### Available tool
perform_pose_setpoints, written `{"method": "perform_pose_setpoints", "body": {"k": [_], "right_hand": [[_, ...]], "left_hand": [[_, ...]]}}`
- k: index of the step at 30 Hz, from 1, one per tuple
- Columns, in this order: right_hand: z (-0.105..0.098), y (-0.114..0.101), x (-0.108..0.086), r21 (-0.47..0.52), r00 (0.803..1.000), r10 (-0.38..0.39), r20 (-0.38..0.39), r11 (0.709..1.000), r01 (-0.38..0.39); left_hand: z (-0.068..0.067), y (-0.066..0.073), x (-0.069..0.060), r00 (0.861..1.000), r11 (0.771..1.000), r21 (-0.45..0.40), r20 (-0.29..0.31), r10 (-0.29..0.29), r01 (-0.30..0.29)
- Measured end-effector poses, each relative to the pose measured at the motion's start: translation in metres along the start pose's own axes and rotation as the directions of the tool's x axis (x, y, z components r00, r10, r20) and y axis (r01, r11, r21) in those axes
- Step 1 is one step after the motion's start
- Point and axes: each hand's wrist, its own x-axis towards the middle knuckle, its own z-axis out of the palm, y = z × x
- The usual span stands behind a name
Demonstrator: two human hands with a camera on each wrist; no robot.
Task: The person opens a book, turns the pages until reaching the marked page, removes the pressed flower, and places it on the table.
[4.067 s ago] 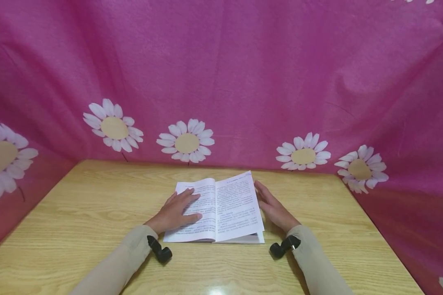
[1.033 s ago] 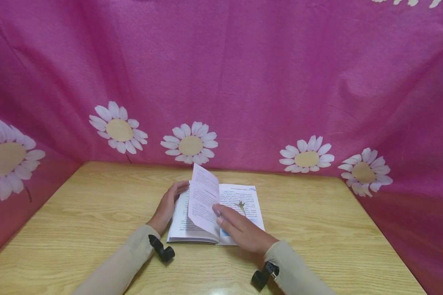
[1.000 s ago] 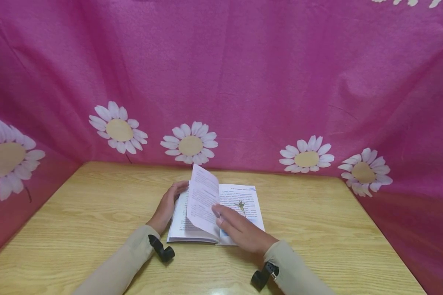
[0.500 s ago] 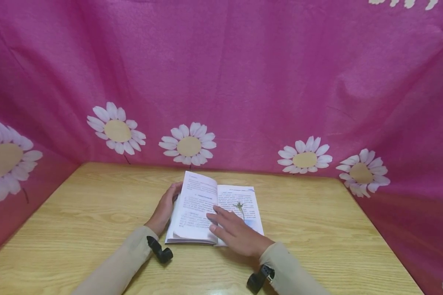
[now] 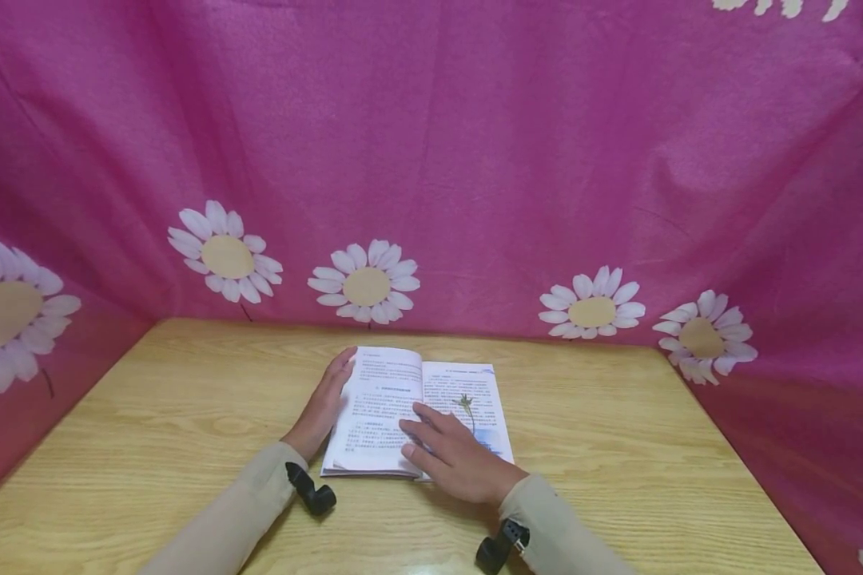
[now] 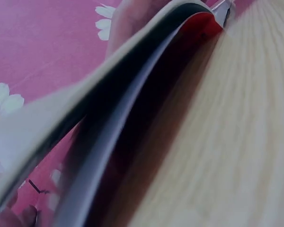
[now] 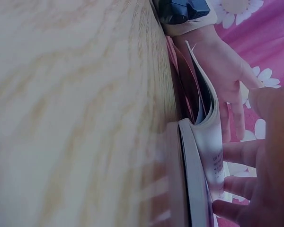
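Note:
An open book (image 5: pixel 377 399) lies on the table, printed text on both pages. Its left leaves bow up, and gaps between leaves and cover show in the left wrist view. On the right-hand page lies a small dried flower (image 5: pixel 465 404) with a thin stem. My left hand (image 5: pixel 324 411) rests along the book's left edge, fingers extended in the right wrist view. My right hand (image 5: pixel 460 459) lies over the lower middle of the book, fingers spread, fingertips touching the left page near the spine. It covers the lower part of the right page.
The book rests on a wood-grain table (image 5: pixel 208 399). Behind and at both sides hangs a magenta cloth (image 5: pixel 475 160) with large daisies. Each sleeved wrist carries a black camera, the left camera (image 5: pixel 311 489) and the right camera (image 5: pixel 501 547).
Leaves turned from right to left, uncovering the dried flower. The last raised leaf has settled on the left. My left hand moved from the left page to the book's edge; my right hand moved inward.

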Motion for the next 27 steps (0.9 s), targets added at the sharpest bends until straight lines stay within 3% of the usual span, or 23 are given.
{"method": "perform_pose_setpoints", "body": {"k": [3, 6, 12, 17, 23, 27], "right_hand": [[0.001, 0.001, 0.0, -0.009, 1.0, 0.0, 0.0, 1.0, 0.0], [0.001, 0.001, 0.001, -0.011, 1.0, 0.0, 0.002, 1.0, 0.0], [0.0, 0.001, 0.001, -0.002, 1.0, 0.004, 0.01, 1.0, -0.004], [0.0, 0.0, 0.002, -0.008, 1.0, 0.006, 0.019, 1.0, -0.006], [0.0, 0.0, 0.001, -0.014, 1.0, 0.006, 0.023, 1.0, -0.005], [-0.001, 0.0, 0.001, -0.021, 1.0, -0.002, 0.006, 1.0, 0.003]], "left_hand": [[0.002, -0.001, 0.001, 0.998, 0.995, 0.085, -0.014, 0.057, -0.056], [0.004, -0.004, 0.002, 0.99, 0.973, 0.188, -0.012, 0.141, -0.136], [0.004, -0.007, 0.0, 0.967, 0.919, 0.301, 0.089, 0.239, -0.255], [0.003, -0.01, 0.0, 0.955, 0.861, 0.417, 0.166, 0.244, -0.292], [0.004, -0.016, 0.003, 0.955, 0.784, 0.551, 0.231, 0.186, -0.286], [0.005, -0.017, 0.002, 0.953, 0.766, 0.575, 0.251, 0.169, -0.287]]}}
